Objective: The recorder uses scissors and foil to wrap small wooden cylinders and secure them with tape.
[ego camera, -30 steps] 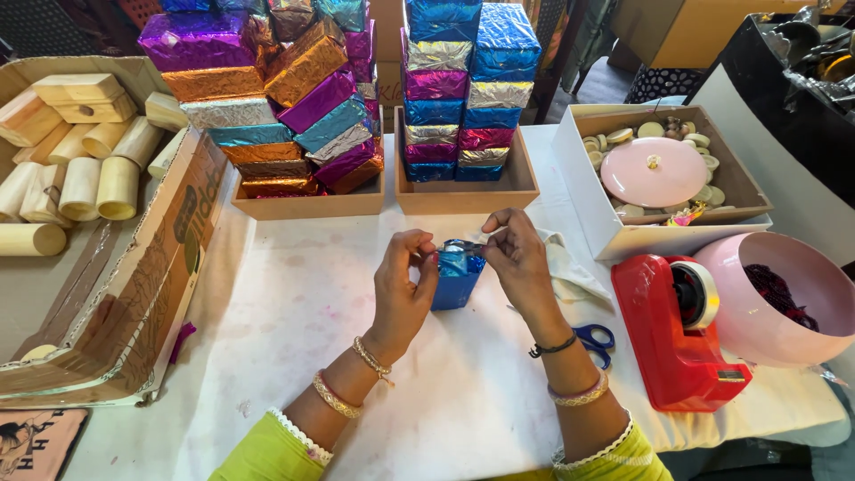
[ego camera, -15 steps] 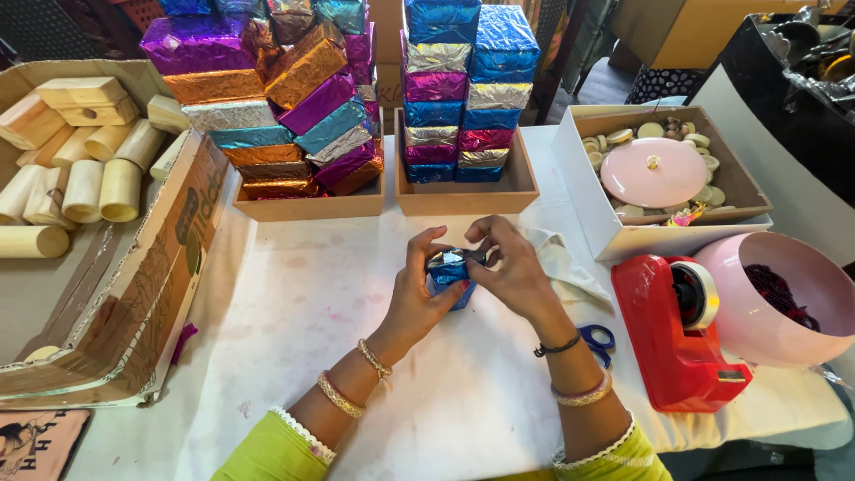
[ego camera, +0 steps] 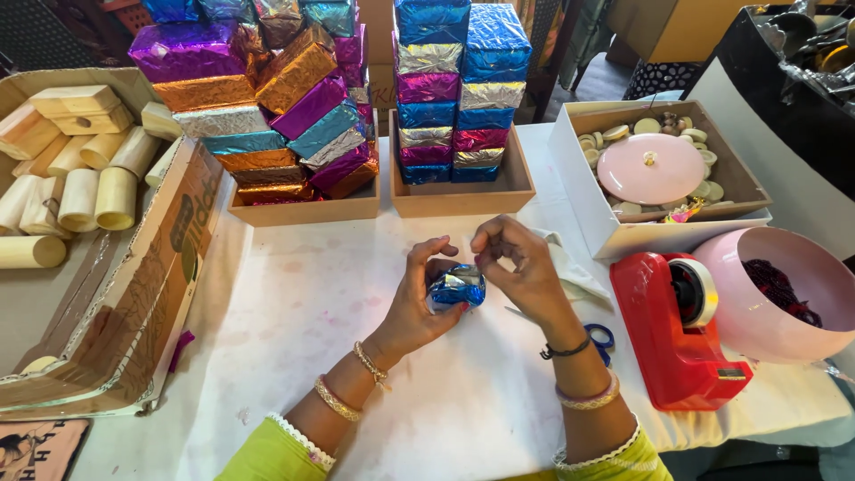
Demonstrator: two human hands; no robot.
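Note:
A small block wrapped in shiny blue foil (ego camera: 456, 287) sits between my two hands just above the white table cover (ego camera: 294, 312). My left hand (ego camera: 419, 298) cups it from the left and below. My right hand (ego camera: 521, 272) presses on its right side, fingers curled over the top edge of the foil.
Two shallow cardboard trays (ego camera: 463, 191) behind hold stacks of foil-wrapped blocks. A big cardboard box (ego camera: 116, 294) at left holds pale wooden pieces. At right stand a red tape dispenser (ego camera: 681, 330), a pink bowl (ego camera: 770, 303), a box with a pink lid (ego camera: 650, 169), and blue-handled scissors (ego camera: 601, 338).
A second ago my fingers pinched the foil open at the top of the upright block. Now both hands have closed around it and the foil is folded down.

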